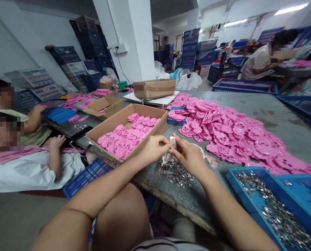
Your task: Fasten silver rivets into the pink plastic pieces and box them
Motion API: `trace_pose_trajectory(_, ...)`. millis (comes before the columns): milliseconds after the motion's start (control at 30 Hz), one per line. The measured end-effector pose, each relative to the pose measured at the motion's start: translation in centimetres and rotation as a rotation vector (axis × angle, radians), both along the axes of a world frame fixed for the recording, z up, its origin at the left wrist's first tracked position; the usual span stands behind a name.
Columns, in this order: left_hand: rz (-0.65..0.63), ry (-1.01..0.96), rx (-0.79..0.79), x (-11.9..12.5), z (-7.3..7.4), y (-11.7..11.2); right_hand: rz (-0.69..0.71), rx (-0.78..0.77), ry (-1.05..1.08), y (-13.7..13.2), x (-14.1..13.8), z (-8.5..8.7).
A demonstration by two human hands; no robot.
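Note:
Above the table's near edge, my left hand [157,150] and my right hand [188,153] meet, both with fingers pinched on a thin whitish-pink strip [168,157]. I cannot make out whether it is cloth, tissue or tape. More pale material, crumpled and pink-tinged [211,161], shows behind my right hand. Right below the hands lies a loose heap of small shiny metal pieces [177,173]. Left of my left hand stands a cardboard box [145,139] holding many flat pink openwork pieces [120,141].
A large pile of pink pieces [231,129] spreads across the right. Blue trays [232,174] with metal pieces stand at the near right. A shallow carton [155,89] sits farther back. Two people sit at the left; another person [257,62] works at the far right.

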State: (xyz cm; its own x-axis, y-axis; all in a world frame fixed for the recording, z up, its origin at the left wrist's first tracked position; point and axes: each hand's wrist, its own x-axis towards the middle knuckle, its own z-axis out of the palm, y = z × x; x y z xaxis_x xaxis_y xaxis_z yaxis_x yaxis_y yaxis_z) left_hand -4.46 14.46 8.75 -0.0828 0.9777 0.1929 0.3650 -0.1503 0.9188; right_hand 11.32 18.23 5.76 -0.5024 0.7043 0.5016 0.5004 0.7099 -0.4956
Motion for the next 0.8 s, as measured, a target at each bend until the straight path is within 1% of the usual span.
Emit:
trace_pose_trajectory(133,-0.002,0.023,0.069,0.21,0.07,-0.27,-0.023,0.066,-0.010,-0.56,-0.02,-0.15)
trace_pose_trajectory(267,-0.020,0.050,0.114,0.21,0.07,-0.44,-0.009,0.059,0.009,-0.74,0.05,-0.11)
trace_pose_trajectory(433,-0.040,-0.006,-0.006,-0.23,0.01,-0.38,0.006,-0.048,0.017,-0.16,0.16,0.12)
trace_pose_trajectory(533,-0.060,-0.082,-0.062,-0.32,0.16,-0.34,0.007,-0.091,0.014,0.13,0.24,0.24)
trace_pose_trajectory(667,-0.046,-0.127,-0.085,-0.20,0.30,-0.27,-0.006,-0.082,0.008,0.11,0.23,0.31)
trace_pose_trajectory(800,-0.040,-0.121,-0.082,-0.18,0.10,-0.23,-0.037,-0.041,-0.068,-0.27,0.18,0.42)
